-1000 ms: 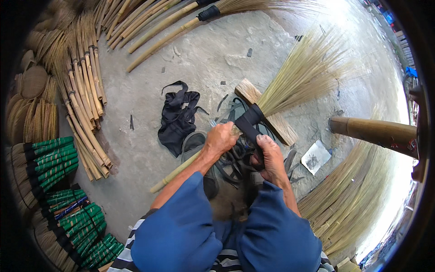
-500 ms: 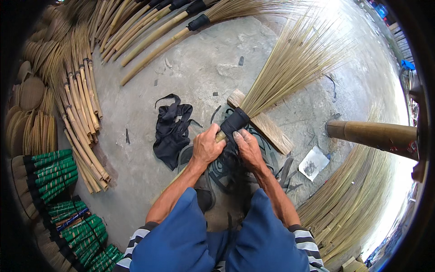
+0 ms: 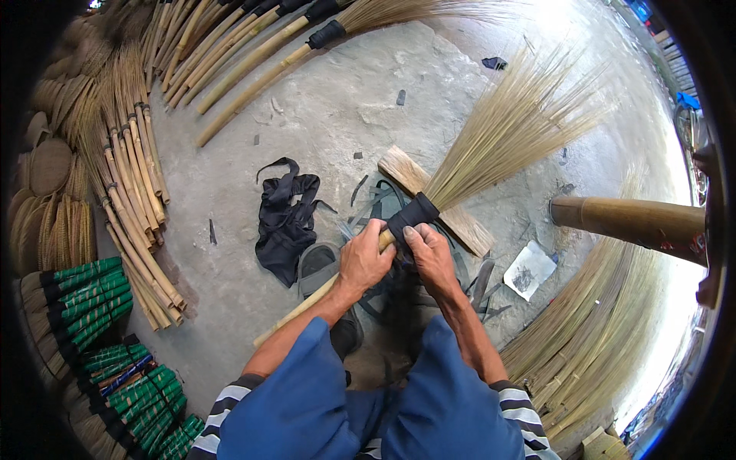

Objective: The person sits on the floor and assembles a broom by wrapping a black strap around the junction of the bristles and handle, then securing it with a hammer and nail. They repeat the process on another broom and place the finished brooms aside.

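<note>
The broom (image 3: 491, 146) had swung its bristles up and rightward across the wooden block (image 3: 437, 201). Left hand (image 3: 365, 261) gripped its handle; right hand (image 3: 431, 257) closed around the black binding (image 3: 412, 215).

open-air broom-making workshop: bare concrete floor (image 3: 322, 115). left of the black cloth heap (image 3: 285, 215), rows of finished brooms (image 3: 130, 192); beyond it, more brooms (image 3: 253, 46); green-bound bundles (image 3: 84, 295) lower left.
</note>
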A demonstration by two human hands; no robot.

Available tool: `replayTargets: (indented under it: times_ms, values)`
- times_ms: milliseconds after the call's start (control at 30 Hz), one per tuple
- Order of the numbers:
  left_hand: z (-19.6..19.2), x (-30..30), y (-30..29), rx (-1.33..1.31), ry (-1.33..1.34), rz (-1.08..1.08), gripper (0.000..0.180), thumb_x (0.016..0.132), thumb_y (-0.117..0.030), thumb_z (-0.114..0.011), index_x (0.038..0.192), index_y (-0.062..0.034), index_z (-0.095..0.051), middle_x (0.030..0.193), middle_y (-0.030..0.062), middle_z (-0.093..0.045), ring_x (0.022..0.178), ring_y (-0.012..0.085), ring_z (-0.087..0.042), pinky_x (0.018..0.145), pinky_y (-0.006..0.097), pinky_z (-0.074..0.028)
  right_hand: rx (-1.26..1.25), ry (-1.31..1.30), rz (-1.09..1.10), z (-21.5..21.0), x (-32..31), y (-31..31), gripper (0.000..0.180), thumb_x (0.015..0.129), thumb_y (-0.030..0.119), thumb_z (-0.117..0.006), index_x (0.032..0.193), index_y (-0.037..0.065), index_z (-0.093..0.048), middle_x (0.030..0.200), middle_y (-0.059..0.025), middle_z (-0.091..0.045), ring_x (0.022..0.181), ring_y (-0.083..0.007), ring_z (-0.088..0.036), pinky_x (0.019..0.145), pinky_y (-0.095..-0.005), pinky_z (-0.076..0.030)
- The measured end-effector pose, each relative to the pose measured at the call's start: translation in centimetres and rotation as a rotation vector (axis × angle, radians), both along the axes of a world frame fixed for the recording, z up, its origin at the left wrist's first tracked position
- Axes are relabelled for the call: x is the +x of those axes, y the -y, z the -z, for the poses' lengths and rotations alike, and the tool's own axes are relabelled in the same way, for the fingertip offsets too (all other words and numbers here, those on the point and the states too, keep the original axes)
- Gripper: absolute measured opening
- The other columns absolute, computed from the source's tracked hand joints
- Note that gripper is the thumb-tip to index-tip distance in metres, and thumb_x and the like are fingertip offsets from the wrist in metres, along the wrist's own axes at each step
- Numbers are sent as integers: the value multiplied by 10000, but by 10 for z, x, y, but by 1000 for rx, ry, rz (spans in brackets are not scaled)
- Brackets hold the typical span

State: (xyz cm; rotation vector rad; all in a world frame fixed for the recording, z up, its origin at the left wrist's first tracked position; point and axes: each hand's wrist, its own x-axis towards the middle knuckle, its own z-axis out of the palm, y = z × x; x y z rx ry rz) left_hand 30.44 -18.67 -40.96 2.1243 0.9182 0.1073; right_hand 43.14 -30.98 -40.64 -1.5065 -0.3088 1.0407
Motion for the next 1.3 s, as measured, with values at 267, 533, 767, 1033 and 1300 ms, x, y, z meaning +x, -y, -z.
replayTargets:
  times_ms: [267,533,767,1033,1300]
  values:
    - [-4,-1,4,5,100,-25,560,920,-184,-842,1382,-77,-545,1192,233,-710,1087,489,-727,867,583,-595,-67,-66,31,-7,1,14,274,1150,276,-654,1009,43,-685,881,67,-573,811,-48,-481,703,-267,-422]
    - [0,-7,1,126,435,63,250,938,-80,-802,1163,-104,-698,1209,130,-655,1092,398,-714,876,493,-624,-77,-136,73,6,-11,27,241,1139,248,-678,1001,52,-663,876,74,-553,828,-49,-474,718,-273,-430]
    - [-1,-8,-8,156,408,112,208,918,-36,-774,1098,-44,-669,1195,163,-661,1035,401,-719,863,469,-606,-34,15,93,16,-8,25,232,1119,241,-716,1004,43,-675,851,71,-545,802,-53,-468,705,-276,-426]
    - [0,5,-23,144,84,-60,377,828,-193,-847,1108,-42,-644,1070,190,-693,961,436,-730,798,525,-584,-73,66,66,40,-1,2,309,1063,268,-794,913,53,-631,818,52,-529,767,-75,-456,667,-291,-413]
    - [-1,-8,-26,-422,111,11,293,887,-198,-860,1064,1,-735,847,126,-732,722,203,-675,714,379,-540,-76,55,88,8,-11,10,366,1055,248,-806,854,66,-559,807,59,-497,760,-74,-437,659,-293,-404]
